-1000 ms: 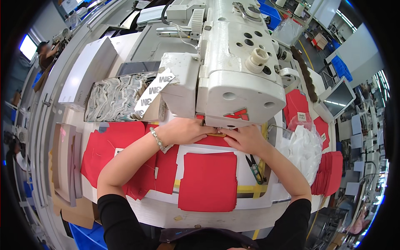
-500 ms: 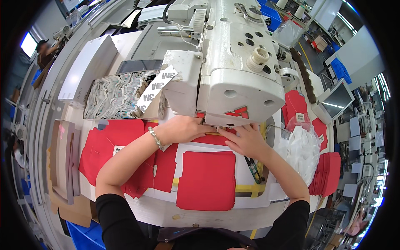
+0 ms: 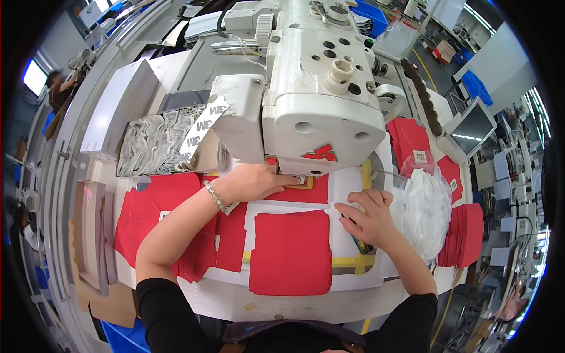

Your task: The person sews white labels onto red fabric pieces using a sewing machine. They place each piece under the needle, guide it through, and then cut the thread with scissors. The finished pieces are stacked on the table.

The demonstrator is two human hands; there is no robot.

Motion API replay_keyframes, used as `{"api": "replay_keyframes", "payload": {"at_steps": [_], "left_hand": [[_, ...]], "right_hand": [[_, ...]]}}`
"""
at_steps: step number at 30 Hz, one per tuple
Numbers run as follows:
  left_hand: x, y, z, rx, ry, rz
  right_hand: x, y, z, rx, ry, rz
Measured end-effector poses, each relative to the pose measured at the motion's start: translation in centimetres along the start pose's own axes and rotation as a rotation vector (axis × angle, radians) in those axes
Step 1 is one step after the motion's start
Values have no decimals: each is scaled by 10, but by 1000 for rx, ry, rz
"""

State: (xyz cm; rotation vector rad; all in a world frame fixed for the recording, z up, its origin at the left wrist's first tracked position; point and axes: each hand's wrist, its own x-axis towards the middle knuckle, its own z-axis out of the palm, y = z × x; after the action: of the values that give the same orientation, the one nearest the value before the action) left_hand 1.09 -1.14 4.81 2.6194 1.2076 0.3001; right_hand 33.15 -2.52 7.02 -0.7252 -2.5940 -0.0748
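Observation:
My left hand (image 3: 253,182), fingers together, holds red fabric (image 3: 300,197) at the presser area (image 3: 300,181) of the white sewing machine (image 3: 323,126); the fingertips are partly hidden. My right hand (image 3: 366,217) is open, fingers bent and apart, over the partly hidden green-handled thread snips (image 3: 360,246), right of a squared stack of red fabric pieces (image 3: 289,253). More red pieces (image 3: 150,217) lie under and beside my left forearm.
At left stand a white box (image 3: 118,109), bundled strips (image 3: 154,141) and a cardboard tray (image 3: 91,235). At right are a white bagged bundle (image 3: 421,217), red stacks (image 3: 462,235) and a small screen (image 3: 471,126). Another person (image 3: 62,88) works at far left.
My right hand has pulled away from the presser area, down and to the right, with fingers apart. My left hand stays at the machine. The view has shifted slightly.

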Motion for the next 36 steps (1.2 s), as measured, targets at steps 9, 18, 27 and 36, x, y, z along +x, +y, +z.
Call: {"api": "replay_keyframes", "payload": {"at_steps": [9, 18, 27, 36], "left_hand": [[1, 5, -4, 40, -12, 3], [1, 12, -6, 50, -36, 21], [2, -7, 4, 135, -70, -80], [-2, -24, 10, 163, -207, -150]], "right_hand": [[-34, -11, -4, 12, 13, 146], [-51, -13, -11, 52, 56, 235], [-62, -14, -13, 25, 90, 223], [-71, -13, -12, 27, 64, 276]]}}
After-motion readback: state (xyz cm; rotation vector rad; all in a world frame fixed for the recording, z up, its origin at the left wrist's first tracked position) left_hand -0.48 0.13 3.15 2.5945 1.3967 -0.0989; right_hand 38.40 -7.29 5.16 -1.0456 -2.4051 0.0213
